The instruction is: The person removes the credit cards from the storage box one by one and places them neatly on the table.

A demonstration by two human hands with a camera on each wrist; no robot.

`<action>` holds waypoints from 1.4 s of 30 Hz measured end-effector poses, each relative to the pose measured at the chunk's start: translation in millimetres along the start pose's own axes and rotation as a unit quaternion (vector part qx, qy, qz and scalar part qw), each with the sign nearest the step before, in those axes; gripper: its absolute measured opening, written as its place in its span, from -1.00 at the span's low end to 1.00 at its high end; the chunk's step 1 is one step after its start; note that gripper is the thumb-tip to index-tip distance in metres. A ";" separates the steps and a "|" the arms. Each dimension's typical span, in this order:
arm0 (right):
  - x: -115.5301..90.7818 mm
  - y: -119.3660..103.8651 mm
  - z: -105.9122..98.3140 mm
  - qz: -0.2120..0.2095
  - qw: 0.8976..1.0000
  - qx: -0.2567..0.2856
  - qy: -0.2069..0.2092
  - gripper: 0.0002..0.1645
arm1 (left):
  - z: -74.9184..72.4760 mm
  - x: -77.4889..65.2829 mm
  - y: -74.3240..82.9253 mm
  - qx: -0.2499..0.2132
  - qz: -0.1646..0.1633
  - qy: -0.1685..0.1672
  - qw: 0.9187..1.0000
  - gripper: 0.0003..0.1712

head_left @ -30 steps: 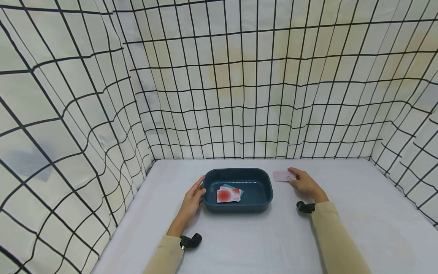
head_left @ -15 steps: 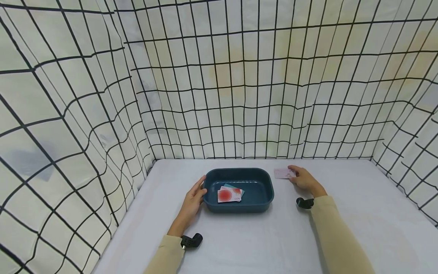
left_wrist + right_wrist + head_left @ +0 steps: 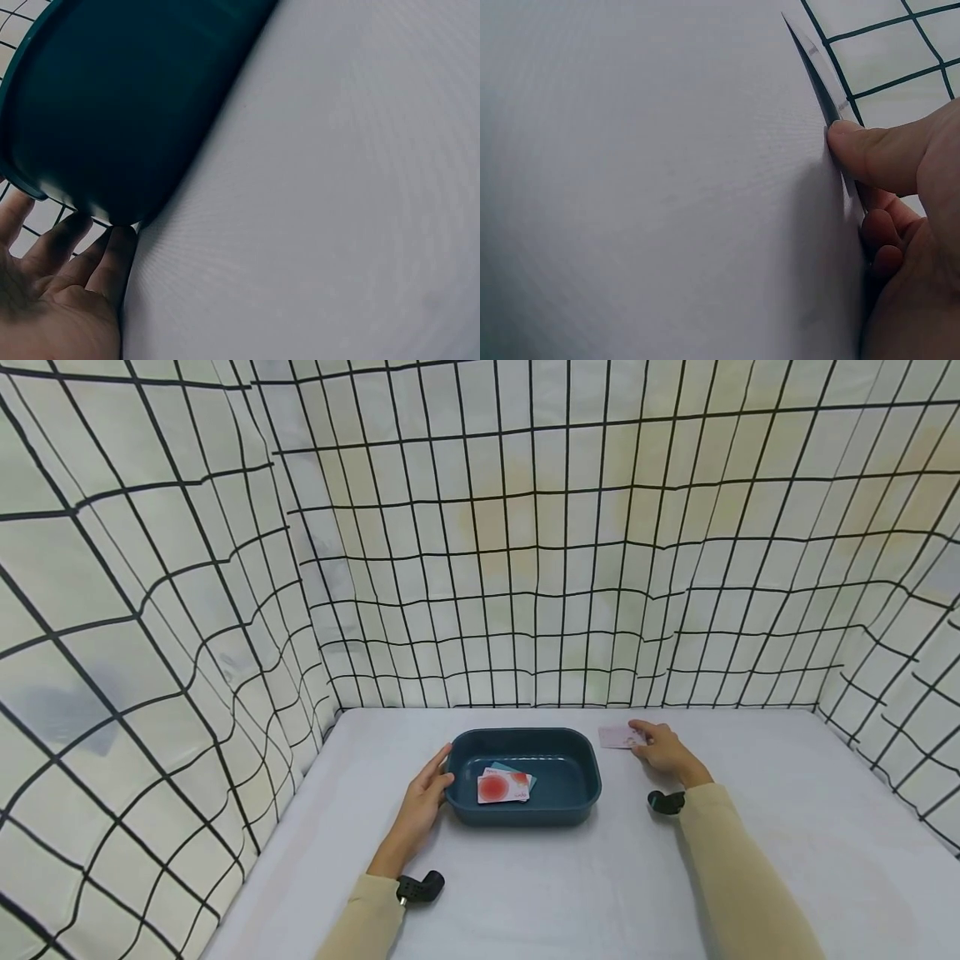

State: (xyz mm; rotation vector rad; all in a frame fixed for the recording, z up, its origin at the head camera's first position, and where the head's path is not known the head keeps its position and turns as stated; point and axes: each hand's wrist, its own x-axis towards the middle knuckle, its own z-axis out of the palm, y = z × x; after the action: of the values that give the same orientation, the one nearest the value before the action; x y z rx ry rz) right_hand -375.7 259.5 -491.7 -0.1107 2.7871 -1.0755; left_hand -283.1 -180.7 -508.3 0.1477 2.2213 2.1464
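Note:
My left hand rests against the left end of a dark teal plastic tub, its fingers fairly straight along the wall. In the left wrist view, fingertips touch the outside of the tub. Inside the tub lies a small pile of cards, with a white card bearing a red round print on top. To the right of the tub, my right hand pinches a pale pink card at its right end. The right wrist view shows the thumb at the edge of this thin card, its far end slightly raised.
A white cloth-covered table lies under everything. White walls with a black grid pattern rise at its back and sides. Each wrist wears a black camera, the left camera and the right camera.
My right hand has slid slightly away from me with the pink card, toward the back edge of the table. My left hand and the tub have stayed in place.

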 end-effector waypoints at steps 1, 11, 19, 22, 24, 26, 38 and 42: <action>0.4 0.0 -0.1 0.000 1.000 -0.002 0.000 -0.29 | -0.1 0.0 0.1 0.000 0.001 -0.001 1.000 -0.40; 7.0 2.1 0.6 0.000 1.000 -0.031 -0.004 -0.30 | -0.7 -0.6 1.3 0.002 0.000 -0.006 1.000 -0.39; 10.5 3.4 1.4 0.009 0.999 -0.040 -0.011 -0.29 | -0.6 -0.2 1.2 0.008 0.000 -0.005 1.000 -0.39; 10.9 3.3 1.4 0.012 0.999 -0.040 -0.012 -0.29 | -0.7 -0.2 0.8 0.010 0.000 -0.004 1.000 -0.39; 10.5 3.5 1.5 0.015 0.999 -0.037 -0.014 -0.28 | -0.6 -0.1 0.7 0.009 -0.001 -0.002 1.000 -0.39; 10.3 3.6 1.9 0.019 0.999 -0.033 -0.015 -0.28 | -0.5 -0.3 0.7 0.009 -0.001 -0.002 1.000 -0.39; 8.0 2.4 0.9 0.013 0.999 -0.029 -0.014 -0.25 | -0.4 -1.4 1.2 0.008 -0.001 -0.002 1.000 -0.38; 7.2 2.1 0.9 0.017 0.999 -0.025 -0.016 -0.25 | -0.3 -1.4 1.3 0.008 -0.006 0.000 1.000 -0.39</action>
State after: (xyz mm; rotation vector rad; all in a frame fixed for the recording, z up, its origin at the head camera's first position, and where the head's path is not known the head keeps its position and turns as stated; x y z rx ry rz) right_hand -382.6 259.5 -494.5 -0.0852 2.7780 -0.9891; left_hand -281.7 -181.1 -507.0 0.1332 2.2351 2.1223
